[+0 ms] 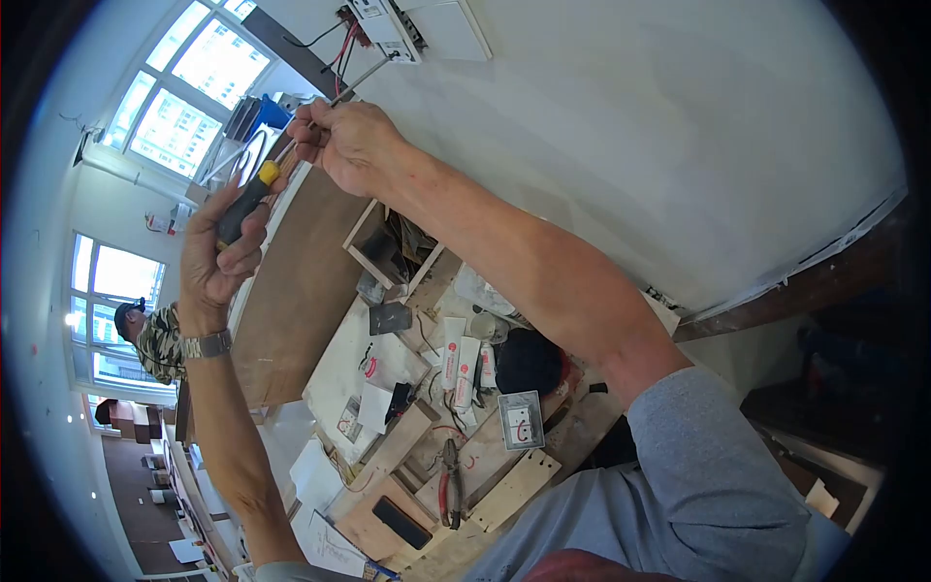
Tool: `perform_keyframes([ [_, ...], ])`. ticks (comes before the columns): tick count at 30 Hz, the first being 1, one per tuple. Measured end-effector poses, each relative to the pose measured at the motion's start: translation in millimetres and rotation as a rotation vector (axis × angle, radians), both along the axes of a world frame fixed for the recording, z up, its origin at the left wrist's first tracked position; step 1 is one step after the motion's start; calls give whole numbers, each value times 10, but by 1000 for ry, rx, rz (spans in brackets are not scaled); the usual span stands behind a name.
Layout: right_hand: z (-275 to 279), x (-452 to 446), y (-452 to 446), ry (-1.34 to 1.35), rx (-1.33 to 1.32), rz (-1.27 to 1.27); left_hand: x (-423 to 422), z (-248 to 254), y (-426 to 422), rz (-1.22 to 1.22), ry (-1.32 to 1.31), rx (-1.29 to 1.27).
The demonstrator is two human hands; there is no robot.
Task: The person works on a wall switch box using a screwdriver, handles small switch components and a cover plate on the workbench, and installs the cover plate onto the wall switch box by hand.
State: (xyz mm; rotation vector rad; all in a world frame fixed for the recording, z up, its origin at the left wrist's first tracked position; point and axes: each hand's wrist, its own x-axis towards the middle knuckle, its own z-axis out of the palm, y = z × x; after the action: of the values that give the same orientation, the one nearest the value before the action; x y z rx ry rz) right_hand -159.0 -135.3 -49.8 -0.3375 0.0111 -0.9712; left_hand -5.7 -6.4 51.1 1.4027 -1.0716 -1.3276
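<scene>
A screwdriver (244, 206) with a dark grey and yellow handle is held in my left hand (228, 238), fingers wrapped round the handle. My right hand (347, 139) pinches the long metal shaft near its middle. The shaft's far end meets the lower edge of a white wall fitting (386, 27) at the top. Beside that fitting is a second white plate (448, 29), and red and black wires (346, 44) come out of the wall on its left.
Below lie pliers (450, 485), a phone (401, 522), white tubes (453, 351), a grey socket box (521, 421) and wood pieces. A brown panel (301, 281) stands beneath my hands. Another person (158, 339) in camouflage is at the far left.
</scene>
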Motion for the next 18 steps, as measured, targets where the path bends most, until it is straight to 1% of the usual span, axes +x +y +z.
perform_keyframes([
  [3,-56,-24,-24,44,-8,-14,-40,-184,-11,86,-769,-249],
  [4,-66,-30,-69,7,-7,-3,-21,-350,-79,-27,-1226,-812],
  [5,-78,-16,-96,-30,-5,12,56,-385,-90,-22,-1222,-809],
  [7,-62,-48,-66,26,21,-4,-130,-376,-16,-2,-1379,-962],
  [8,-36,-83,-66,71,37,-29,-234,-261,85,153,-896,-420],
  [9,-41,-83,-82,74,32,-24,-203,-265,95,160,-895,-423],
  [12,-91,-51,-96,43,1,-3,-17,-354,6,63,-948,-512],
  [14,-135,-57,-89,43,17,-53,76,-429,-66,-21,-973,-570],
  [15,-156,-56,-123,47,17,-59,18,-433,-62,-26,-968,-572],
  [17,-184,-3,-169,24,10,-77,-72,-453,27,-78,-1784,-1104],
  [18,-175,-16,-165,30,8,-76,-23,-507,-56,-92,-1397,-1115],
])
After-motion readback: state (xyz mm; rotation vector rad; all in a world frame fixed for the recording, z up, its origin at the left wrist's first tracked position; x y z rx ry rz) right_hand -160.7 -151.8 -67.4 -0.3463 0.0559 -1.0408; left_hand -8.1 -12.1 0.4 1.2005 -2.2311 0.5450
